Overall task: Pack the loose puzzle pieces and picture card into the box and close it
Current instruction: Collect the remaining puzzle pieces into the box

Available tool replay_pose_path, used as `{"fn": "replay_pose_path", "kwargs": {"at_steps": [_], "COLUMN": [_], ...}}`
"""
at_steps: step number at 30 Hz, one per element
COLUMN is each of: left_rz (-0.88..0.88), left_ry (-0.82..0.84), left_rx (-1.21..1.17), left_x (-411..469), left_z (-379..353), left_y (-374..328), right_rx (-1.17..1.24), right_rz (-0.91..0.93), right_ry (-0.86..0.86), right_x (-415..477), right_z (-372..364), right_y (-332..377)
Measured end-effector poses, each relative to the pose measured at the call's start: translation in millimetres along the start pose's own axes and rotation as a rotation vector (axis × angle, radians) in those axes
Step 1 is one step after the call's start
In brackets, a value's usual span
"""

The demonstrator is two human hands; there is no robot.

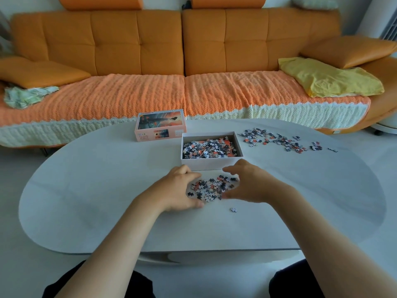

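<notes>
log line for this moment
step: gathering | left hand, right hand: cupped around near pile | box: open, partly filled | lid: off, behind-left | scattered pieces: right of box

One head-worn wide-angle view looks forward and down, close over the worktop [107, 190], facing a sofa [137, 44] beyond.
</notes>
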State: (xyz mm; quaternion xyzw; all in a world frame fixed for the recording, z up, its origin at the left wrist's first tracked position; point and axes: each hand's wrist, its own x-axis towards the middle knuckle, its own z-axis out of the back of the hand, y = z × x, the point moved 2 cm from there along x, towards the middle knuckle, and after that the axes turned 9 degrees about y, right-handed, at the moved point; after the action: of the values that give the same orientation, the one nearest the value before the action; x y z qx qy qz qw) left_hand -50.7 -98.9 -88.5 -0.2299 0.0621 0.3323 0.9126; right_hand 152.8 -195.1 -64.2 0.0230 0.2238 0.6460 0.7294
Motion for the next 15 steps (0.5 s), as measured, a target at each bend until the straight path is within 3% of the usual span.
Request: {"fn": "replay_pose_path", "kwargs": {"at_steps": [15], "left_rz": [-0.086], "left_ry": [-0.141], "left_rx": [-0.138], "left_x": [8.8], "left_z": [-1.3], "left_y": [-9.5], "right_rx": [0.153], "right_rz": [0.049], "right_ry": [-0.069], "right_x": [23.7], "right_z": [-12.9], "right_y": [27.3]}}
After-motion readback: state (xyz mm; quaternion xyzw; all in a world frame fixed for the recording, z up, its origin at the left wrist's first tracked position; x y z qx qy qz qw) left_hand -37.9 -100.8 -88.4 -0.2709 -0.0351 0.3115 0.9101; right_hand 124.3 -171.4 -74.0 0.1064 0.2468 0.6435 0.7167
